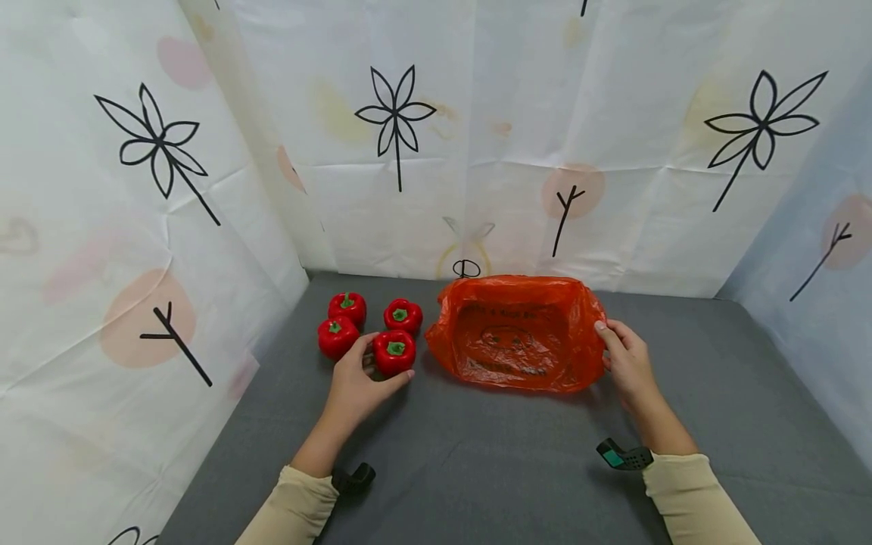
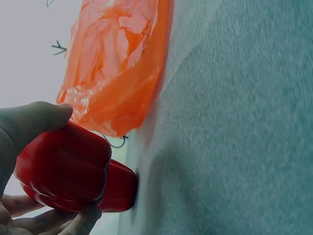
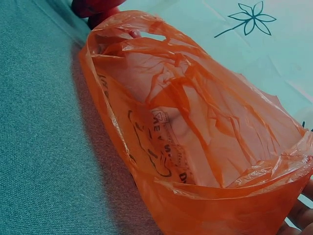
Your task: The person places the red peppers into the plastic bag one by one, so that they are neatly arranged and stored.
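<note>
My left hand (image 1: 359,381) grips a red bell pepper (image 1: 394,353), thumb on one side and fingers around the other. Seen from the left wrist, this pepper (image 2: 66,164) is raised off the cloth, with another pepper (image 2: 121,186) behind it. Three more red peppers stand close by: one at the back (image 1: 347,309), one at the left (image 1: 337,337) and one at the right (image 1: 403,315). An orange plastic bag (image 1: 511,333) lies with its mouth spread wide, printed inside. My right hand (image 1: 628,359) pinches the bag's right rim; its fingers are mostly hidden in the right wrist view.
A grey cloth (image 1: 477,469) covers the table. White sheets with flower drawings (image 1: 518,113) hang behind it and along both sides. Each wrist bears a dark strapped device, such as the one on the right (image 1: 623,456).
</note>
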The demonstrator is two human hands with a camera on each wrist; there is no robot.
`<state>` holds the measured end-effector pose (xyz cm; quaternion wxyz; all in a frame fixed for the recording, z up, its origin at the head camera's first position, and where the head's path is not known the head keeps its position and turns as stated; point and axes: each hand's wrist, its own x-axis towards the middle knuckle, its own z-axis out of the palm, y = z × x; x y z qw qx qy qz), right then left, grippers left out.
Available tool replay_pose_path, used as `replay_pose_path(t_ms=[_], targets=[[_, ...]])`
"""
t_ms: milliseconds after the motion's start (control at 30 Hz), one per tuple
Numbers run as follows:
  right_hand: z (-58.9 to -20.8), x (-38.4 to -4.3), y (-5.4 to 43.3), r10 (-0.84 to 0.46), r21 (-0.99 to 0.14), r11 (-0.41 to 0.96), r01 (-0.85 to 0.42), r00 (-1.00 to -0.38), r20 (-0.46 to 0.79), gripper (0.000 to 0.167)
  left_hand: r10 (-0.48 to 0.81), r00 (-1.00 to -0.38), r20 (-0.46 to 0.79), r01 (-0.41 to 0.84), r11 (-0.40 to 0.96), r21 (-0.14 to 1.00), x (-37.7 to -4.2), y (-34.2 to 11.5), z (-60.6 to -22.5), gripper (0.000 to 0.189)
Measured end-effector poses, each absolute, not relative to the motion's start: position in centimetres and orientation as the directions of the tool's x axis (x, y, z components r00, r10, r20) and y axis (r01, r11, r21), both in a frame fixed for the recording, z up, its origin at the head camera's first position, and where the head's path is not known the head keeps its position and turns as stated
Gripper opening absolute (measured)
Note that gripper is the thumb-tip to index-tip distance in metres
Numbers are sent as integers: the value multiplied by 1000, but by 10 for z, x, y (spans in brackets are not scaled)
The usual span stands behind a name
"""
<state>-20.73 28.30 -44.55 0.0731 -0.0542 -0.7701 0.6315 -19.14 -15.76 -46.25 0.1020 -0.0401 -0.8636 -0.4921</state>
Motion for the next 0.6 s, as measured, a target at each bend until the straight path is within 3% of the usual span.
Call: replay_pose_path(t_ms=[600], targets=[[-447,-209,284,185,-983,186,0,-982,35,39,64,-966,250,252,446,859,-180,-129,-447,83]])
